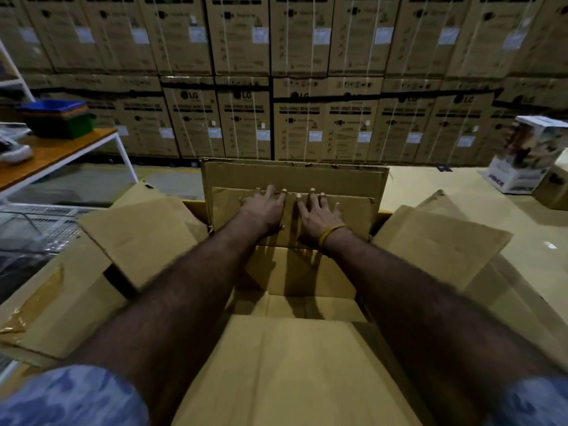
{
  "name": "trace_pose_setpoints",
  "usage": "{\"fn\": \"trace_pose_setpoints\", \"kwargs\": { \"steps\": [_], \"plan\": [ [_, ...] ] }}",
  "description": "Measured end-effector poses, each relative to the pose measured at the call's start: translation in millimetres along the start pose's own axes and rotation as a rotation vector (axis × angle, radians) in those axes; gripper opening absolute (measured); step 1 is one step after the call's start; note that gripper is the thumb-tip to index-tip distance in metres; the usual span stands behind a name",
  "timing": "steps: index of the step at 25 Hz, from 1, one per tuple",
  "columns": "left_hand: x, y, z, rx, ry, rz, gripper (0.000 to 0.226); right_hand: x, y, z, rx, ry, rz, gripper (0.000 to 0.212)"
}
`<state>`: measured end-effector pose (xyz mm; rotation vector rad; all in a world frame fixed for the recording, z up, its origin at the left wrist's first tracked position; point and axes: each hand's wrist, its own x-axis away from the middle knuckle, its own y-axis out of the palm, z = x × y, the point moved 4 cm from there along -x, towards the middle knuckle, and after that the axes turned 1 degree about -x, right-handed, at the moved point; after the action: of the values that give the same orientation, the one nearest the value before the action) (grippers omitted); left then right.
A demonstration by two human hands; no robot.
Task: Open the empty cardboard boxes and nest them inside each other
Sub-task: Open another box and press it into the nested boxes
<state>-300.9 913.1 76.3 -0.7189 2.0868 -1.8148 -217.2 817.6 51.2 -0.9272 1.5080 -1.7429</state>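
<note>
Head view shows left hand (pixel 266 209) and right hand (pixel 318 213) pressing flat, fingers spread, gripping nothing, on the far flap (pixel 347 210) of the open cardboard box (pixel 295 358).

Open brown cardboard boxes (pixel 295 272), nested.
Side flaps (pixel 144 238) splay left and right; far flaps (pixel 295 176) stand upright; near flap (pixel 292 370) lies towards the viewer.

1. Pale floor (pixel 430 192): the surface that carries the goods shown.
2. Open cardboard box (pixel 295 281), standing in the foreground, flaps spread left and right; whether it rests on the floor itself cannot be told.
3. White printed carton (pixel 525 155), upright on the floor at far right.
4. Wall of stacked washing-machine cartons (pixel 301 130) along the floor's far edge.
5. Wooden-topped table (pixel 58 155) at left, bearing stacked coloured trays (pixel 58 118).
</note>
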Motion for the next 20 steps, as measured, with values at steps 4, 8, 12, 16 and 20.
{"fn": "trace_pose_setpoints", "kwargs": {
  "steps": [4, 8, 12, 16, 20],
  "plan": [
    [-2.7, -1.5, 2.6, 0.069, 0.000, 0.225, 0.067, 2.4, -1.3, -1.5, 0.036, 0.041, 0.241, 0.075],
    [6.5, -1.0, 5.4, 0.077, 0.011, 0.351, 0.046, 14.6, -14.7, 2.6, 0.091, 0.050, 0.479, 0.033],
    [19.2, -6.2, 8.6, 0.120, 0.012, 0.400, 0.028, 24.7, -22.9, -1.4, -0.010, 0.035, 0.502, 0.020],
    [34.4, -36.8, -0.9, 0.144, 0.005, 0.565, 0.029, 36.5, -56.0, -2.8, -0.100, 0.025, 0.622, 0.019],
    [46.9, -56.9, -6.1, 0.125, -0.008, 0.691, 0.039, 45.7, -80.4, -2.9, -0.155, 0.062, 0.767, 0.040]
  ]
}}
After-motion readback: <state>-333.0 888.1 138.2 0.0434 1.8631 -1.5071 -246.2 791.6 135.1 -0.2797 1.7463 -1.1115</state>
